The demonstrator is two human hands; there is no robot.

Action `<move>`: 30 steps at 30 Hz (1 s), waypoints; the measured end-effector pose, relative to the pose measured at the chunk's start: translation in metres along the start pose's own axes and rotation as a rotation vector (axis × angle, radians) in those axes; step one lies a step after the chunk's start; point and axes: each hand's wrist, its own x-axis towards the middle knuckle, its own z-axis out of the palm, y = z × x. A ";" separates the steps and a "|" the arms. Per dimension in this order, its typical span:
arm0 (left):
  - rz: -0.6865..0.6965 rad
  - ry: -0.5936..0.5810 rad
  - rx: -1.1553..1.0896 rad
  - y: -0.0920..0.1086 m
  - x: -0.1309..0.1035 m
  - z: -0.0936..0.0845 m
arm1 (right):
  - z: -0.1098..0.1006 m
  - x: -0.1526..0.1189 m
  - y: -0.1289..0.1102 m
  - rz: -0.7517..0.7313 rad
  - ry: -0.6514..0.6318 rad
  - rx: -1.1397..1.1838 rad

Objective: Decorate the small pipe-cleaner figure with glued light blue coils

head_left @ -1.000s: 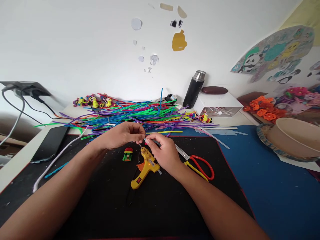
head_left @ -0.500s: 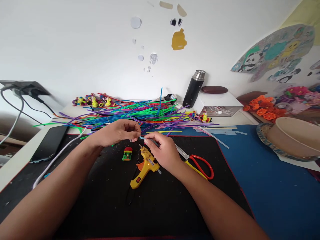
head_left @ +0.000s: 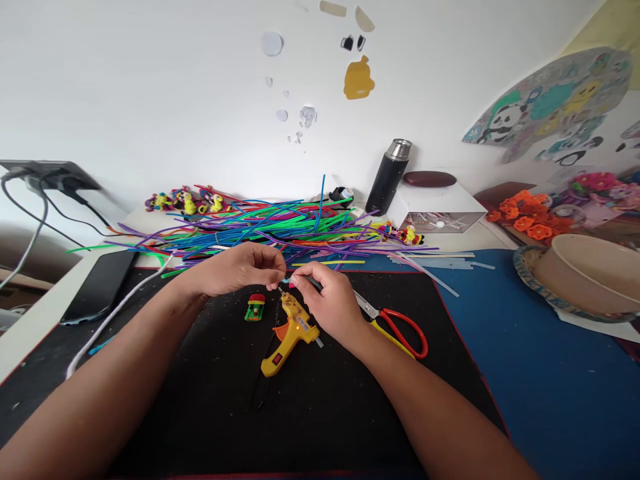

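Observation:
My left hand and my right hand meet above the black mat, fingertips pinched close together. Between them shows a short light-blue strip, probably a piece of pipe cleaner; the fingers cover most of it. Just below lies a yellow glue gun, its nozzle pointing up toward my fingertips and a small orange light lit on its body. Left of the gun is a small green, red and yellow figure piece. Scissors with red and yellow handles lie beside my right wrist, partly hidden by it.
A heap of coloured pipe cleaners spreads along the back. Behind it stand a black flask and a white box. Clear glue sticks lie at right, near a bowl. A phone and white cable are at left.
My left hand has shifted slightly right, and less of the light-blue strip shows between my fingertips. My right hand stays nearly in place.

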 end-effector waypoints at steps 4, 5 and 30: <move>-0.006 -0.018 0.011 -0.001 0.001 0.001 | 0.000 0.000 0.001 -0.007 0.010 0.002; -0.013 -0.023 0.015 -0.001 0.001 0.002 | 0.000 0.000 0.001 -0.007 0.010 0.003; 0.021 -0.035 -0.054 -0.005 0.003 -0.003 | 0.000 0.000 -0.001 0.045 0.006 0.089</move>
